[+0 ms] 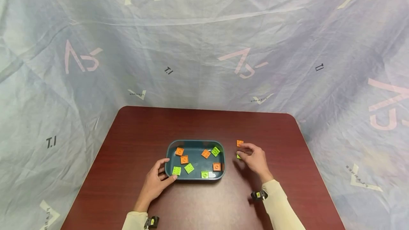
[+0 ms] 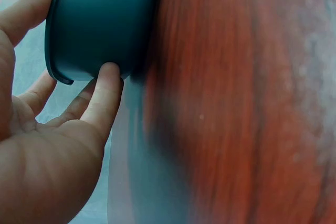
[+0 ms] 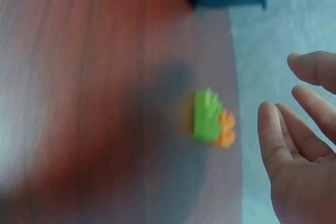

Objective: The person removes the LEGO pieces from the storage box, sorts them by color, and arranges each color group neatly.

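The dark teal tray holds several orange and green toy building bricks, among them an orange brick and a green brick. At the tray's left end my left hand grips its corner, thumb at the near side and fingers along the end wall. In the left wrist view, fingertips press against the tray wall. My right hand hovers right of the tray, fingers apart and holding nothing. Below it on the table lie a green brick and an orange brick.
The dark red wooden table has rounded far corners. Pale printed cloth hangs behind it and along both sides. A small black wrist camera sits on the right wrist, another on the left.
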`<state>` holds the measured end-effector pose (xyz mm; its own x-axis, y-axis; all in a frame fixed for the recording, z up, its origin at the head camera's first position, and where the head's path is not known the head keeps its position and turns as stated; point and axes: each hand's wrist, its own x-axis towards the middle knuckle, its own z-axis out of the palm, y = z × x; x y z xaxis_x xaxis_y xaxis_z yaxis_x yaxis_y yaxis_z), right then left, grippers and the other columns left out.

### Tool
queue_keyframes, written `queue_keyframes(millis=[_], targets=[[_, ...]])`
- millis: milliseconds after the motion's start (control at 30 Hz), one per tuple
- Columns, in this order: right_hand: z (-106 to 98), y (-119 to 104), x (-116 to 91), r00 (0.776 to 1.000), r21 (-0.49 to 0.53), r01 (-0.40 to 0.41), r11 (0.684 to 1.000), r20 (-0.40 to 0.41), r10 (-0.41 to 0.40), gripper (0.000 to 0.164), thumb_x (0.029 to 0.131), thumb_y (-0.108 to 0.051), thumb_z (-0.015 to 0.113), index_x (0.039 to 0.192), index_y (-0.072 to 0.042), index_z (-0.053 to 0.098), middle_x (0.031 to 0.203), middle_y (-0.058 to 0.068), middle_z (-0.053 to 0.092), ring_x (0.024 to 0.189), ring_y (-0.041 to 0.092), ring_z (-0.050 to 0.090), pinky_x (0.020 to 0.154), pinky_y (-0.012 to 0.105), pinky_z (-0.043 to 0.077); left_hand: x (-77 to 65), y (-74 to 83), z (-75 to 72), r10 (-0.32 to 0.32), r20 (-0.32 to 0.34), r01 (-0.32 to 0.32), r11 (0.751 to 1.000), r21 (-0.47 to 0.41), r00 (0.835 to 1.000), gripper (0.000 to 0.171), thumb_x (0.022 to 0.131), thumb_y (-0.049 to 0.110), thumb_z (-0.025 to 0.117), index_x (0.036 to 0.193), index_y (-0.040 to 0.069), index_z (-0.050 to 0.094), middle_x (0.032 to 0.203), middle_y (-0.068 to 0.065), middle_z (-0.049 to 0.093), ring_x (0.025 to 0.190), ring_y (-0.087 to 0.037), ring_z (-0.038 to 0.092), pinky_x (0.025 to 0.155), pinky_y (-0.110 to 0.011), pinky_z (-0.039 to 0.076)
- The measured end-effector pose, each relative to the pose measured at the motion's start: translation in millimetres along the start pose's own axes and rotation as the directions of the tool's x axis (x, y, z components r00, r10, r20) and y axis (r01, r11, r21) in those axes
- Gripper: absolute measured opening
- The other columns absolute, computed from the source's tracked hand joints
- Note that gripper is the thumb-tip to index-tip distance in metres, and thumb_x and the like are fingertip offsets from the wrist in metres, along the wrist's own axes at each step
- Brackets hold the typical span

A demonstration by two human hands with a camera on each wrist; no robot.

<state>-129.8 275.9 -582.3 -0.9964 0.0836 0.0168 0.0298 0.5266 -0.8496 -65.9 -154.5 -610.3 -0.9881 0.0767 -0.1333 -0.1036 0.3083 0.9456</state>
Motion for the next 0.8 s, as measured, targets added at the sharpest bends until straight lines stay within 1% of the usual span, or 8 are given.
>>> queue_keyframes(millis=[200,300,400,533,667,800], targets=[[13.5,-21.6,2.2,0.999,0.031,0.034,0.999,0.014,-0.035,0.041,0.087,-0.017,0.089,0.126,-0.012,0.077,0.122,0.017,0.077,0.101,0.027,0.079,0.083,0.032,0.064,1.6,0.3,0.1,0.008,-0.007,-0.008,1.0,0.012,1.0,0.081,0.084,0.037,0.092,0.153,0.02,0.052,0.144,-0.018,0.062,0.128,-0.035,0.068,0.094,-0.039,0.062],[18.6,-29.4,3.7,0.999,0.051,0.039,0.998,0.032,-0.041,0.039,0.087,-0.017,0.088,0.125,-0.013,0.077,0.121,0.017,0.078,0.101,0.026,0.079,0.086,0.034,0.064,2.3,0.1,0.4,0.017,-0.008,-0.017,1.0,0.009,1.0,0.08,0.085,0.035,0.092,0.152,0.019,0.052,0.144,-0.018,0.061,0.13,-0.035,0.066,0.095,-0.038,0.062],[22.4,-38.1,3.7,0.997,0.076,0.035,0.997,0.065,-0.04,0.039,0.088,-0.016,0.088,0.125,-0.015,0.077,0.115,0.017,0.079,0.101,0.025,0.079,0.086,0.035,0.064,2.4,-1.3,0.6,0.024,-0.007,-0.024,1.0,0.005,1.0,0.08,0.084,0.035,0.092,0.152,0.018,0.053,0.143,-0.017,0.062,0.13,-0.035,0.067,0.094,-0.037,0.062],[28.9,-49.4,2.9,0.992,0.092,0.052,0.994,0.111,-0.063,0.041,0.089,-0.014,0.087,0.128,-0.012,0.075,0.114,0.016,0.08,0.101,0.026,0.079,0.084,0.034,0.064,1.9,-3.2,0.2,0.033,-0.006,-0.033,0.999,-0.003,0.999,0.081,0.084,0.035,0.093,0.152,0.017,0.053,0.142,-0.018,0.063,0.128,-0.034,0.068,0.093,-0.036,0.062],[38.1,-57.7,3.1,0.981,0.12,0.077,0.99,0.166,-0.096,0.044,0.089,-0.01,0.085,0.131,-0.007,0.072,0.117,0.019,0.078,0.103,0.028,0.078,0.086,0.035,0.064,1.2,-4.2,-0.6,0.032,-0.007,-0.032,0.999,-0.003,0.999,0.082,0.084,0.035,0.093,0.152,0.017,0.053,0.141,-0.018,0.063,0.128,-0.034,0.068,0.094,-0.036,0.062],[48.6,-63.2,3.7,0.96,0.155,0.089,0.984,0.251,-0.127,0.042,0.09,-0.01,0.084,0.131,-0.006,0.072,0.125,0.023,0.074,0.108,0.029,0.076,0.089,0.036,0.063,1.2,-4.5,-0.3,0.03,-0.013,-0.03,1.0,0.0,0.999,0.08,0.083,0.036,0.093,0.151,0.019,0.054,0.141,-0.017,0.063,0.128,-0.033,0.068,0.094,-0.036,0.062]])
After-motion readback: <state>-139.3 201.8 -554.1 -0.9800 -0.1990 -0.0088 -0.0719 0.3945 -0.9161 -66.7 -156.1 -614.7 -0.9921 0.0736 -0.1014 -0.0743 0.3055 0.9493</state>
